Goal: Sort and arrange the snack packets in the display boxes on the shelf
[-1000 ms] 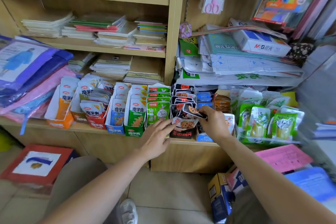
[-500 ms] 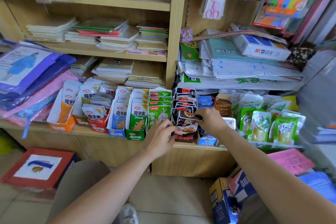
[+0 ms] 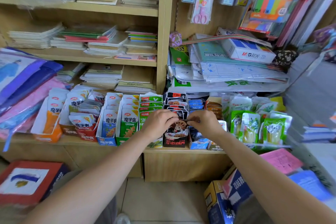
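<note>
A row of display boxes with snack packets lines the lower shelf (image 3: 181, 150). In the middle stands a black display box (image 3: 175, 142) holding several black packets with lotus-root pictures. My left hand (image 3: 157, 123) and my right hand (image 3: 205, 122) both pinch the top edge of the front black packet (image 3: 179, 127), one at each upper corner, just above the box. To the left stand a green box (image 3: 127, 122) and a blue box (image 3: 108, 123) of white packets; to the right a small blue box (image 3: 199, 142).
Green-and-clear packets (image 3: 254, 127) fill a tray at the right. An orange box (image 3: 48, 123) and a red box (image 3: 85, 129) stand at the left beside plastic-wrapped bags (image 3: 23, 85). Notebooks and paper stacks fill the upper shelves. Cartons (image 3: 223, 200) sit on the floor at the lower right.
My left hand has moved right from the green box to the black box and taken hold of the front black packet. My right hand has lowered that packet toward the box front.
</note>
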{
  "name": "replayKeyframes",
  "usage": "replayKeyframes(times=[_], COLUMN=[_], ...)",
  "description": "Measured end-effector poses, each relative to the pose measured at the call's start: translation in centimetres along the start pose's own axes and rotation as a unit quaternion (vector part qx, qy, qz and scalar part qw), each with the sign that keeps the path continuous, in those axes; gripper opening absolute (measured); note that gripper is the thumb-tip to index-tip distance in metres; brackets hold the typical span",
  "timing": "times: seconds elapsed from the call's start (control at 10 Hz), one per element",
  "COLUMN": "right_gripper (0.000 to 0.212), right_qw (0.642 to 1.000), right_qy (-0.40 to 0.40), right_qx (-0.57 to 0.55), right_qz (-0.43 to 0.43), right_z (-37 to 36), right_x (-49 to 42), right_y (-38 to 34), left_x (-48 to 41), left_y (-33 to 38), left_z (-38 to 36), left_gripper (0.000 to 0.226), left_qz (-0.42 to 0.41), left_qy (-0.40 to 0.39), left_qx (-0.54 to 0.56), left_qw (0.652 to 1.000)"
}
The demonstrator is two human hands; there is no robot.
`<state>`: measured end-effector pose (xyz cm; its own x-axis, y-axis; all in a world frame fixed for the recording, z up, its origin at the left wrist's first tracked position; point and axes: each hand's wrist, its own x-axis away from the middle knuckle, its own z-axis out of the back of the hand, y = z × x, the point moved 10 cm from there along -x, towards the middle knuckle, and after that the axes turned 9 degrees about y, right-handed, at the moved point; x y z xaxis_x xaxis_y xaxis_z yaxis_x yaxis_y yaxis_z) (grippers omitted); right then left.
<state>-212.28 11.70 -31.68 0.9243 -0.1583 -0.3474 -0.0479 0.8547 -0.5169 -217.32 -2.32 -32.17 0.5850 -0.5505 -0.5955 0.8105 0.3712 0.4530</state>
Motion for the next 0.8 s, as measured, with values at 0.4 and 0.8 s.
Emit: replayKeyframes(times=[0.4,0.8], right_gripper=[0.015,0.043], right_qw=[0.989,0.99], right_qy=[-0.063,-0.07], right_qx=[0.13,0.113], right_qz=[-0.034,0.045], right_z=[-4.4,-2.2], right_x=[-1.3,3.5], right_y=[0.8,-1.3], left_x=[1.4,7.7], left_y=[-3.7,-1.9], left_z=[-2.3,1.7], left_gripper=[0.017,0.029], left_qz=[0.133,0.144], left_qy=[-0.05,-0.113], left_qx=[-0.05,-0.081], left_qw=[0.989,0.98])
